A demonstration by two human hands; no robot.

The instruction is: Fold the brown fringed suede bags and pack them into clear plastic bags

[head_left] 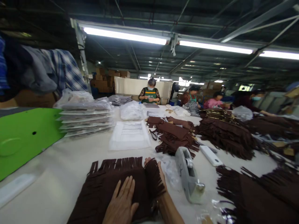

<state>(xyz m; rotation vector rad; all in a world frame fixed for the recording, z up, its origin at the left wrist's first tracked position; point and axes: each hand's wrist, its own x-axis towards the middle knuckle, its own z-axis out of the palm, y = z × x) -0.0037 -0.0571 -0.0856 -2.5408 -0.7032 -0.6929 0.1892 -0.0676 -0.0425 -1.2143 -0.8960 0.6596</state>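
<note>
A dark brown fringed fabric piece (102,189), which looks like a bag, lies on the white table in front of me. My left hand (122,199) presses flat on its middle, fingers stretched out. At its right side my right hand (162,175) holds a folded, fringed end, with the fabric lying between thumb and fingers. Most of that palm is hidden by the brown cloth. Just right of this hand are crumpled clear plastic (171,171) and a grey tape dispenser (189,177).
Brown fringed pieces are piled at centre (174,130) and right (224,133). White plastic bags (129,135) lie ahead, beside a stack of packed bags (86,119). A green panel (30,133) stands left. A co-worker (150,93) faces me across the table; others are at right.
</note>
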